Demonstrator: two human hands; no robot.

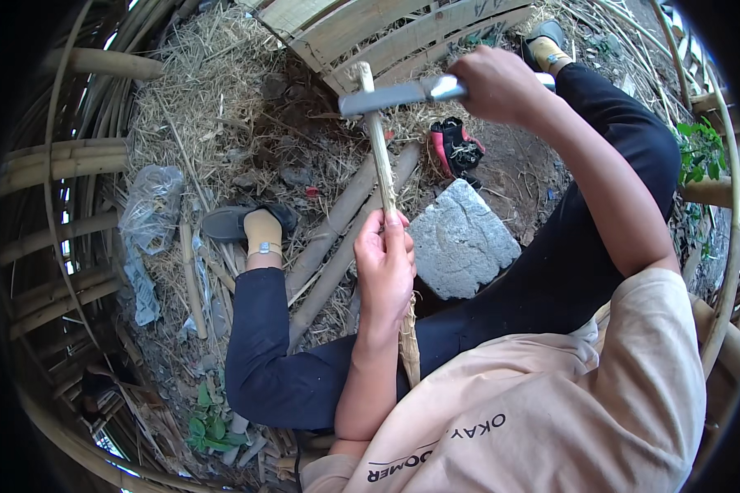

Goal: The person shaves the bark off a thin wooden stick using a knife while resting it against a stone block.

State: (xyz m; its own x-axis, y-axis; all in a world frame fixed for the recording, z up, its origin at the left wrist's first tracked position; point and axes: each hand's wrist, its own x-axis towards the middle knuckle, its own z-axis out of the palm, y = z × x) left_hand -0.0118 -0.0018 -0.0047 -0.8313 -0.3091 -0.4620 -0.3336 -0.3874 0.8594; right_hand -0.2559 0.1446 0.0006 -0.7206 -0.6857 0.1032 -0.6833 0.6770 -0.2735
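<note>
My left hand (386, 261) is closed around the middle of a pale, rough wooden stick (379, 156). Its upper end points away from me, and its splintered lower end rests by my lap. In my closed right hand (501, 86) is a knife (386, 97) with a broad silver blade and a shiny handle. The blade lies across the stick near its far end; whether it touches cannot be told. A grey stone block (462, 240) sits on the ground just right of my left hand.
Beyond the block lies a red and black glove-like item (456, 148). Bamboo poles (333, 222) lie between my feet. Pale wooden slats (362, 37) stand at the far side. A clear plastic bag (152, 209) rests on straw (197, 90) at left, near a bamboo wall (66, 168).
</note>
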